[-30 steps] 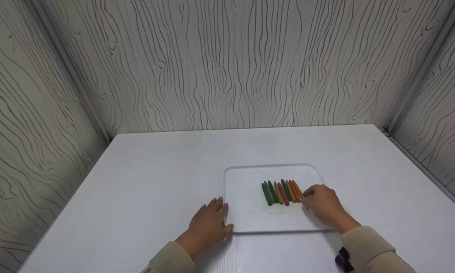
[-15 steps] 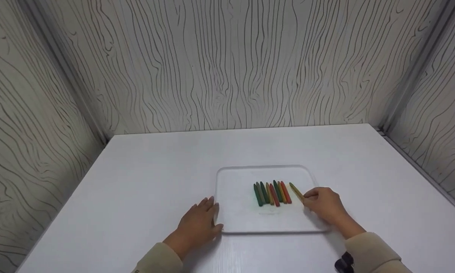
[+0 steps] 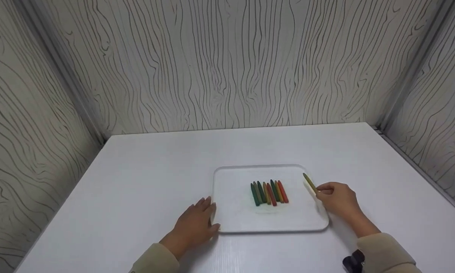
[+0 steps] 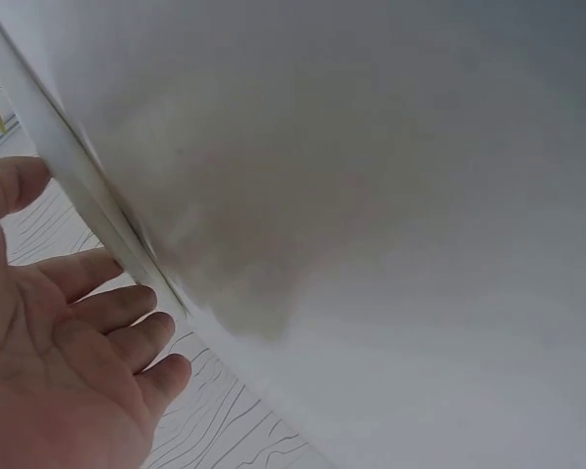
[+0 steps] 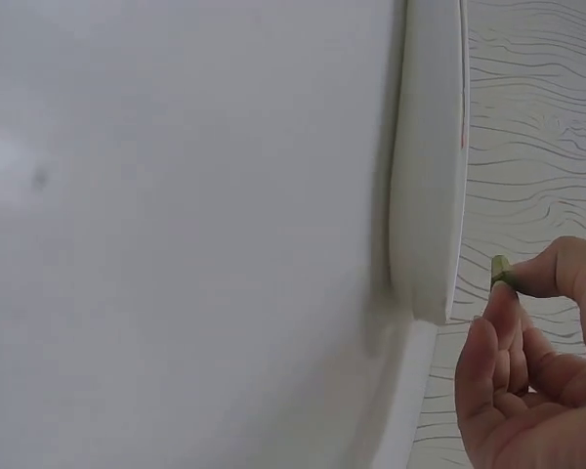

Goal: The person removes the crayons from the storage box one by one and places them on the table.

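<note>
My right hand [image 3: 338, 199] pinches an olive-yellow crayon [image 3: 309, 182] by its near end, between thumb and fingers, above the right edge of a white tray [image 3: 238, 218]. Only the crayon's butt [image 5: 500, 266] pokes out of the pinch in the right wrist view. Green, yellow and red crayons [image 3: 269, 193] lie side by side on the tray, several in a row. My left hand [image 3: 194, 223] touches the tray's left edge near its front corner. Its fingers [image 4: 112, 308] are relaxed against the rim in the left wrist view.
A white table [image 3: 155, 163] carries the tray and meets wood-patterned panels [image 3: 227, 68] at the back and sides. A small black object [image 3: 353, 261] shows beside the right sleeve. Faint coloured smudges mark the tray below the row of crayons.
My right hand has taken the olive-yellow crayon from the row's right end and carried it right, lifting it over the tray's edge. My left hand stays at the tray's left edge.
</note>
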Available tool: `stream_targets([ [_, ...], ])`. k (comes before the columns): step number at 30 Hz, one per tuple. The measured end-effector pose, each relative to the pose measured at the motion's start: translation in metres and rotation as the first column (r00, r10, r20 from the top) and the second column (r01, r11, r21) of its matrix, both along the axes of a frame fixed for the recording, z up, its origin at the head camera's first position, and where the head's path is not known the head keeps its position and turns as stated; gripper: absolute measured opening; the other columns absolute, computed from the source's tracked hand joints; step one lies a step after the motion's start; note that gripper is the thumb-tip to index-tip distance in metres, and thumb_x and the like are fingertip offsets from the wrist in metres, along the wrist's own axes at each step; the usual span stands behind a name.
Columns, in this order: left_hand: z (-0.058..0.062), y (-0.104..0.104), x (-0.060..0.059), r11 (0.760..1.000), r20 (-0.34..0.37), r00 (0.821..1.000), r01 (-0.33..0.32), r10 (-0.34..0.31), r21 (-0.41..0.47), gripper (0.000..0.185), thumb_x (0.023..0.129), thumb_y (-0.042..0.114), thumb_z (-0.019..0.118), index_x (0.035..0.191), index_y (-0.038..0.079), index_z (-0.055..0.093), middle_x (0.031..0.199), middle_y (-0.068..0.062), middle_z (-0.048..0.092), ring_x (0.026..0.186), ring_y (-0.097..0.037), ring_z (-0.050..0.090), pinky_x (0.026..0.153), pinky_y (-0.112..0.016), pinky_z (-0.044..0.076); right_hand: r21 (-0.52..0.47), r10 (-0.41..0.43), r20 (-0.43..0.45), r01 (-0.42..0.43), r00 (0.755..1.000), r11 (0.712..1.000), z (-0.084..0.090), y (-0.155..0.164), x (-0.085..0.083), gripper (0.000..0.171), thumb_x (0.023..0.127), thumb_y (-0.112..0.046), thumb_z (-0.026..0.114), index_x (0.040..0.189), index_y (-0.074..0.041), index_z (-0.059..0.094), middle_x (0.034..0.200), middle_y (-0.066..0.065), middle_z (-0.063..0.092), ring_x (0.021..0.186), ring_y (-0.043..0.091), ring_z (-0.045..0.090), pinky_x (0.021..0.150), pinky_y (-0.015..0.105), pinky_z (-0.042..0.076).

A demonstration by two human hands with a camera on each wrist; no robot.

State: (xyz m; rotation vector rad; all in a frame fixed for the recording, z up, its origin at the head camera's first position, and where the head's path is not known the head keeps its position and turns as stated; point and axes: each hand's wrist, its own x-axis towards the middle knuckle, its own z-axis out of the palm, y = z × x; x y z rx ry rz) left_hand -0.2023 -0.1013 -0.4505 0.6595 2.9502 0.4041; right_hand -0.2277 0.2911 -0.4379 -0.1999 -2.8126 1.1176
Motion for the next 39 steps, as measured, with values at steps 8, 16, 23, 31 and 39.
stream_targets([
  [8, -0.001, -0.007, 0.003, 1.0, -0.026, 1.0, 0.012, -0.011, 0.018, 0.061, 0.092, 0.036, 0.058, 0.138, -0.001, 0.046, 0.146, -0.019, 0.038, 0.135, -0.036, 0.033, 0.108, -0.051, 0.029, 0.011, -0.048, 0.009, 0.048, 0.999, 0.999, -0.004, 0.013, 0.002, 0.029, 0.085, -0.017, 0.063, 0.104, 0.005, 0.068, 0.091, 0.014, 0.07, 0.09, 0.034, 0.062, 0.076, 0.043, 0.048],
  [16, 0.001, -0.012, 0.006, 0.999, -0.012, 1.0, 0.012, -0.012, 0.03, 0.061, 0.092, 0.037, 0.058, 0.138, -0.001, 0.046, 0.146, -0.02, 0.038, 0.135, -0.038, 0.032, 0.108, -0.053, 0.028, 0.004, -0.049, 0.042, 0.048, 0.998, 0.999, -0.006, 0.016, 0.003, 0.031, 0.084, -0.016, 0.062, 0.107, 0.005, 0.067, 0.092, 0.011, 0.07, 0.086, 0.029, 0.063, 0.066, 0.033, 0.048],
  [23, 0.002, -0.012, 0.008, 0.999, 0.014, 1.0, -0.007, 0.007, 0.037, 0.061, 0.092, 0.037, 0.058, 0.139, -0.001, 0.045, 0.147, -0.02, 0.036, 0.136, -0.037, 0.03, 0.11, -0.053, 0.025, -0.016, -0.025, 0.074, 0.026, 0.997, 1.0, -0.008, 0.015, 0.004, 0.032, 0.086, -0.016, 0.062, 0.108, 0.007, 0.065, 0.089, 0.01, 0.068, 0.075, 0.02, 0.062, 0.059, 0.029, 0.048],
  [31, 0.001, -0.011, 0.008, 1.0, -0.001, 1.0, -0.006, 0.006, 0.026, 0.061, 0.092, 0.036, 0.058, 0.138, -0.002, 0.046, 0.146, -0.02, 0.037, 0.135, -0.038, 0.031, 0.109, -0.053, 0.027, -0.009, -0.011, 0.085, 0.012, 0.996, 1.0, -0.01, 0.013, 0.005, 0.03, 0.086, -0.017, 0.064, 0.104, 0.007, 0.066, 0.086, 0.009, 0.069, 0.071, 0.016, 0.062, 0.058, 0.029, 0.049],
  [39, 0.001, -0.012, 0.007, 0.999, -0.003, 1.0, -0.002, 0.002, 0.037, 0.061, 0.092, 0.036, 0.059, 0.138, -0.002, 0.046, 0.146, -0.02, 0.037, 0.135, -0.038, 0.032, 0.108, -0.053, 0.027, -0.004, 0.001, 0.108, 0.0, 0.994, 1.0, -0.01, 0.012, 0.006, 0.029, 0.086, -0.014, 0.064, 0.104, 0.009, 0.065, 0.084, 0.008, 0.068, 0.069, 0.017, 0.06, 0.057, 0.029, 0.048],
])
